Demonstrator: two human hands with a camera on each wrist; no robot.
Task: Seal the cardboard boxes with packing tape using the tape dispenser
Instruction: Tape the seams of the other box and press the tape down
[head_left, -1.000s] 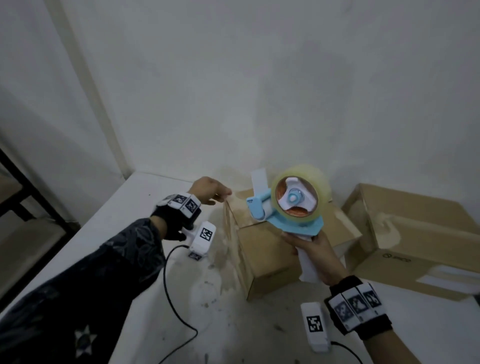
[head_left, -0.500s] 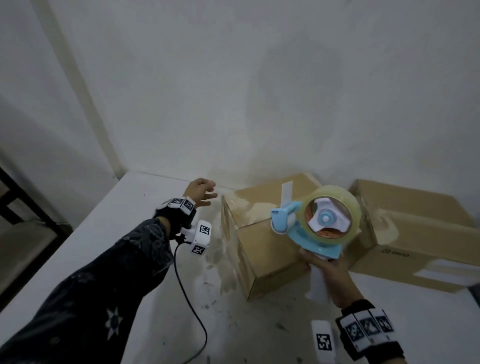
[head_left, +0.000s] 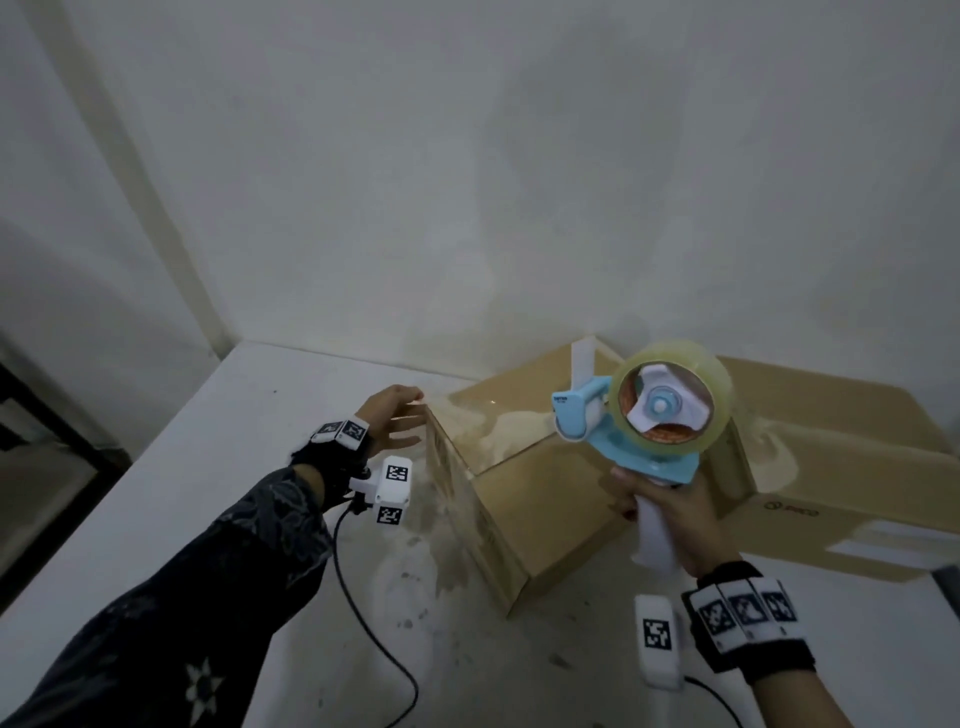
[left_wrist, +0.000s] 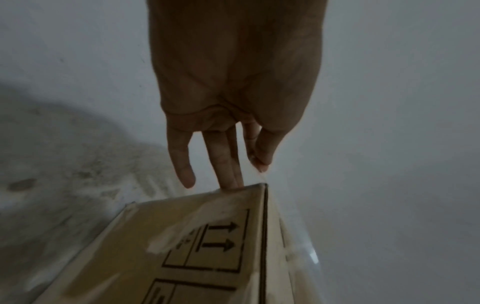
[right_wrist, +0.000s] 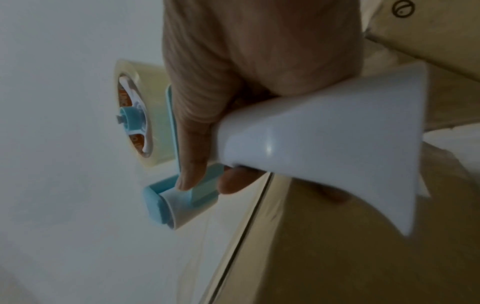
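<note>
A closed cardboard box (head_left: 524, 499) stands on the white table (head_left: 208, 467), with clear tape shining on its top. My right hand (head_left: 670, 514) grips the white handle of a blue tape dispenser (head_left: 628, 431) and holds it upright above the box's right part; the clear tape roll (head_left: 670, 400) faces me. In the right wrist view my fingers (right_wrist: 192, 160) wrap the handle of the dispenser (right_wrist: 324, 154). My left hand (head_left: 395, 421) is at the box's left top corner with straight fingers. In the left wrist view its fingertips (left_wrist: 231, 176) touch the corner of the box (left_wrist: 207, 246).
A second, larger cardboard box (head_left: 841, 462) lies against the wall to the right, close behind the dispenser. White walls meet in a corner behind the table. A black cable (head_left: 363, 613) trails from my left wrist across the stained tabletop. A dark shelf frame (head_left: 31, 467) stands at far left.
My right hand has carried the dispenser to the right, off the box's middle. My left hand let go of the box corner and its fingers straightened beside it.
</note>
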